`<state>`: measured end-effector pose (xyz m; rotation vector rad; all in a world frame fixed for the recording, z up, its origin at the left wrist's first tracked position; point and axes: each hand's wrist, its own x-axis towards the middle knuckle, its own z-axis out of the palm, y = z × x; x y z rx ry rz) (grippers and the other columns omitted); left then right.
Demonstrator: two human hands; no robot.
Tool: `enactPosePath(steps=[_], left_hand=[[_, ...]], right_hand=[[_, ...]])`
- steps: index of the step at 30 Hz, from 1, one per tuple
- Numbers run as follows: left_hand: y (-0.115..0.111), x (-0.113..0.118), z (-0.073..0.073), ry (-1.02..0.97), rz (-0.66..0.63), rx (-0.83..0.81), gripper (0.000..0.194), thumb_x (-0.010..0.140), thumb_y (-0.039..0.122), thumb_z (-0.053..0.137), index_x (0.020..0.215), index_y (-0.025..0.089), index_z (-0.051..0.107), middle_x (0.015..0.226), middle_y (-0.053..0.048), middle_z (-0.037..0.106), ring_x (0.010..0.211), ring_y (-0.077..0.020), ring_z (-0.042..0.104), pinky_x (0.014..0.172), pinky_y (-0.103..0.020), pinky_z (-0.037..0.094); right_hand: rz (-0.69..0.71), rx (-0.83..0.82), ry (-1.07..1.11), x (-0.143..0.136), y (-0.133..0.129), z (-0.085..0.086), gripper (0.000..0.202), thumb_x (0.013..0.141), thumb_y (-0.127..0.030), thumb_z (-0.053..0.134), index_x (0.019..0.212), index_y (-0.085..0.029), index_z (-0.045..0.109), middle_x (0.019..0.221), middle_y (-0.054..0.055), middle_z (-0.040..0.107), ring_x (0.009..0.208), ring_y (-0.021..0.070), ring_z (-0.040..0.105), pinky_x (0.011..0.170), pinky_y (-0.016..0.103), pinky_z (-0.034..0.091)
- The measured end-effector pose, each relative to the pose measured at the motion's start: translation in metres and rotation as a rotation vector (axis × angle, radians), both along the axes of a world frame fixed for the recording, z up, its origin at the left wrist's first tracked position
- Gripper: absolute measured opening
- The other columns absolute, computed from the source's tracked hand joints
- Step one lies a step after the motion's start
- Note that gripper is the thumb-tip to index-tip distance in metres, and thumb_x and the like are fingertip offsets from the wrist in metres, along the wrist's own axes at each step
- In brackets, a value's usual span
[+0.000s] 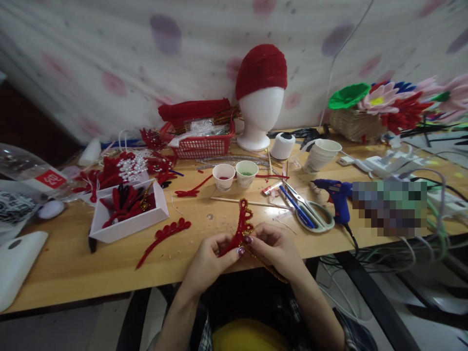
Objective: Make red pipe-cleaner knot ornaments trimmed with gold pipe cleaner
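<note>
At the near edge of the wooden table [73,263], the left hand [208,261] and right hand [272,246] both pinch a red scalloped trim piece [242,226] edged in gold, fingertips pressed together at its lower end; working it cleanly likely calls for small, steady turns with the piece kept taut between both pinches. Farther back and left, a white tray [129,222] holds red trims, two paper cups [224,176] hold beads, red in one and green in the other, and a red basket [199,144] holds bagged supplies.
</note>
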<state>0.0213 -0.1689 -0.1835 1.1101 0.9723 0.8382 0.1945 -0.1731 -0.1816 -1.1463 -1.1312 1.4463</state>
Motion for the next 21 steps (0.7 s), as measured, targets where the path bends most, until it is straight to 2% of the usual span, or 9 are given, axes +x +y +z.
enactPosePath(steps=[4,14,21], left_hand=[[-0.0006,-0.0016,0.0000,0.012,-0.002,0.002,0.021,0.071,0.030,0.079,0.084,0.014,0.074,0.081,-0.005,0.076,0.078,-0.0185,0.066,0.074,-0.025,0.049],[-0.0016,0.0003,0.0060,0.002,-0.026,0.036,0.017,0.077,0.031,0.074,0.084,0.015,0.076,0.082,-0.004,0.076,0.081,-0.0190,0.065,0.076,-0.026,0.048],[-0.0037,0.0007,0.0041,0.008,0.004,0.072,0.017,0.084,0.033,0.069,0.085,0.017,0.074,0.085,-0.003,0.075,0.082,-0.0170,0.063,0.077,-0.024,0.047]], right_hand=[[-0.004,0.001,0.012,-0.0001,-0.0007,0.0017,0.040,0.069,-0.052,0.079,0.066,-0.017,0.060,0.053,-0.005,0.053,0.045,0.0057,0.039,0.044,0.020,0.028],[0.003,-0.002,0.032,-0.0006,-0.0018,0.0046,0.041,0.067,-0.053,0.080,0.065,-0.017,0.060,0.054,-0.004,0.055,0.048,0.0066,0.043,0.046,0.021,0.031],[0.019,-0.030,0.057,-0.0023,-0.0022,0.0037,0.043,0.063,-0.052,0.083,0.065,-0.017,0.058,0.054,-0.004,0.055,0.047,0.0068,0.044,0.046,0.020,0.031]])
